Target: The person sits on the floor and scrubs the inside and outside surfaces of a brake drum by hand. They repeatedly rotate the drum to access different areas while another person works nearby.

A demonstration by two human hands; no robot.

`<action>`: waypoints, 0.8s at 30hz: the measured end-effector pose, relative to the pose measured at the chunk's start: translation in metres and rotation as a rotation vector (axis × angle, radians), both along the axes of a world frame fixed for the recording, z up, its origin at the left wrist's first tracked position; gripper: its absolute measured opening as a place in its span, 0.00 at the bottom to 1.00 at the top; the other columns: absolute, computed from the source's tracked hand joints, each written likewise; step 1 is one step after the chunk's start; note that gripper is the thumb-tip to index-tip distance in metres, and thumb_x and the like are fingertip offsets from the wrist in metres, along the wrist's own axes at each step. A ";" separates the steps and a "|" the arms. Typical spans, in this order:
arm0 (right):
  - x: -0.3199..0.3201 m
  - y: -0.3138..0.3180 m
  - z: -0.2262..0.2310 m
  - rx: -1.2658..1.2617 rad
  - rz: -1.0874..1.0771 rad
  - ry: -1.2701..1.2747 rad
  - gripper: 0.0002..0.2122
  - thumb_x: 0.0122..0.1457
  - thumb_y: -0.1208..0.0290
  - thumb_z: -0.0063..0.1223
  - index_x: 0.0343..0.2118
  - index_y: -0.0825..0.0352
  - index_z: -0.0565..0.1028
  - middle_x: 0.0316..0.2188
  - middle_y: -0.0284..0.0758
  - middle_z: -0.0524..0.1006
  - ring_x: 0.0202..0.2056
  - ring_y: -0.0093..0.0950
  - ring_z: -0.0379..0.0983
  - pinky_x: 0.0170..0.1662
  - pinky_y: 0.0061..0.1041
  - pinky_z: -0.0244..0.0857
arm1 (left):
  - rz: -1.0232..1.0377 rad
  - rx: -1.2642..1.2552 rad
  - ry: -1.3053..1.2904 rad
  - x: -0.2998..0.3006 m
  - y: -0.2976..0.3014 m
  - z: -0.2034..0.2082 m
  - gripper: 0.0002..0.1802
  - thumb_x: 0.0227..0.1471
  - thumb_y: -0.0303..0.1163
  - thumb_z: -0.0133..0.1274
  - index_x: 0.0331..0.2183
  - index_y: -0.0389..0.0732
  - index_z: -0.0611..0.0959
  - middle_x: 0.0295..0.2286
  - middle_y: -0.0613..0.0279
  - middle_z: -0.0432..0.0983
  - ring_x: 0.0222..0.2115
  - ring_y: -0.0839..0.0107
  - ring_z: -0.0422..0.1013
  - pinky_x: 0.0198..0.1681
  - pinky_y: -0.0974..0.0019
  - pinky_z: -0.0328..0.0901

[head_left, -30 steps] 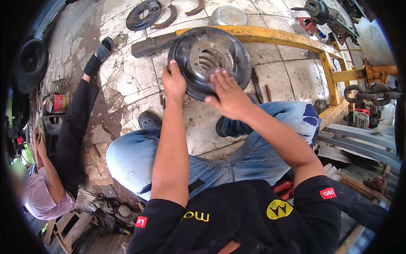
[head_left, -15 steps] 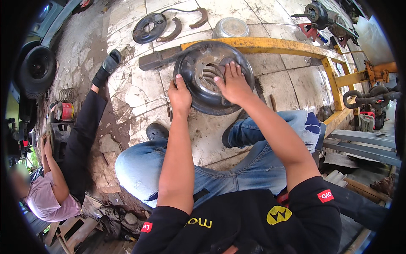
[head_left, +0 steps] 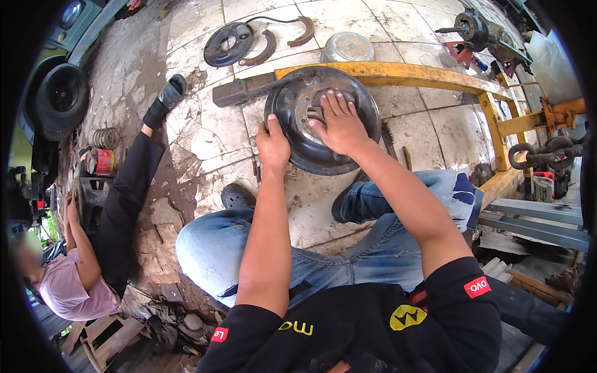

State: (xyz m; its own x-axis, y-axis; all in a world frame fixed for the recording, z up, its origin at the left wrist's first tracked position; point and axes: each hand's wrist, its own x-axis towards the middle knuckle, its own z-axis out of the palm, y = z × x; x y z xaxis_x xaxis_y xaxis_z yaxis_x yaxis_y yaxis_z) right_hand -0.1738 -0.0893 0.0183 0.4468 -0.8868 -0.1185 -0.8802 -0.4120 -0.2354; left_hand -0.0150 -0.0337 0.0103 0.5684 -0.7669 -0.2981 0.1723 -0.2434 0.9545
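A black, round brake backing plate (head_left: 292,140) with a bare-metal ring round its centre hole leans over the yellow frame in front of me. My left hand (head_left: 272,144) grips its left rim, thumb on the face and fingers behind. Across the middle of the plate lies my right hand (head_left: 339,126), palm down and fingers stretched out. A dark, flat patch (head_left: 351,92) shows beside these fingertips; whether it is a loose pad or sheet I cannot tell. The hand covers much of the centre hole.
A yellow metal frame (head_left: 404,76) runs behind the plate. Beyond it lie another backing plate (head_left: 228,45), two curved brake shoes (head_left: 262,50) and an upturned metal bowl (head_left: 348,48). A person (head_left: 78,283) sits at left, one leg outstretched. An axle assembly (head_left: 479,34) stands far right.
My right hand has slid left across the plate's face, covering more of the centre hole. The dark patch's visible outline has changed too. My left hand keeps its grip. The whole view has shifted slightly.
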 end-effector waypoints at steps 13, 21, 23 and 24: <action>0.018 -0.003 -0.001 -0.032 0.192 -0.103 0.30 0.67 0.48 0.27 0.64 0.65 0.55 0.67 0.41 0.51 0.67 0.38 0.45 0.68 0.41 0.40 | 0.022 -0.002 -0.042 0.001 0.001 0.001 0.29 0.63 0.46 0.43 0.48 0.25 0.73 0.40 0.44 0.76 0.40 0.63 0.71 0.47 0.62 0.64; -0.016 -0.040 0.010 -0.307 -0.036 -0.352 0.23 0.68 0.57 0.32 0.55 0.72 0.68 0.56 0.52 0.67 0.59 0.46 0.61 0.62 0.43 0.55 | 0.020 0.020 -0.107 0.002 -0.002 -0.003 0.32 0.63 0.47 0.43 0.49 0.22 0.72 0.42 0.40 0.75 0.43 0.57 0.72 0.50 0.62 0.63; -0.010 -0.035 -0.003 -0.210 -0.021 -0.186 0.25 0.67 0.56 0.34 0.59 0.69 0.64 0.59 0.53 0.62 0.62 0.47 0.56 0.63 0.44 0.52 | 0.085 0.042 -0.224 0.004 -0.001 -0.023 0.32 0.63 0.47 0.43 0.49 0.22 0.72 0.41 0.40 0.76 0.42 0.58 0.72 0.49 0.62 0.64; -0.006 -0.027 -0.008 -0.193 -0.004 -0.133 0.25 0.67 0.55 0.34 0.60 0.68 0.62 0.61 0.52 0.60 0.63 0.47 0.54 0.63 0.45 0.51 | 0.061 0.029 -0.179 0.003 0.001 -0.018 0.31 0.63 0.46 0.43 0.48 0.22 0.73 0.41 0.41 0.76 0.41 0.59 0.72 0.48 0.62 0.64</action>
State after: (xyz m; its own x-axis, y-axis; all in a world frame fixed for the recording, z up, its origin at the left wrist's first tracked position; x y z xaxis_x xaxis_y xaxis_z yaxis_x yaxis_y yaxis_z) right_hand -0.1795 -0.1166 0.0102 0.4437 -0.8890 0.1132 -0.8485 -0.4574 -0.2663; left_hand -0.0119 -0.0326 -0.0077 0.6594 -0.7218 -0.2100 0.0157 -0.2660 0.9638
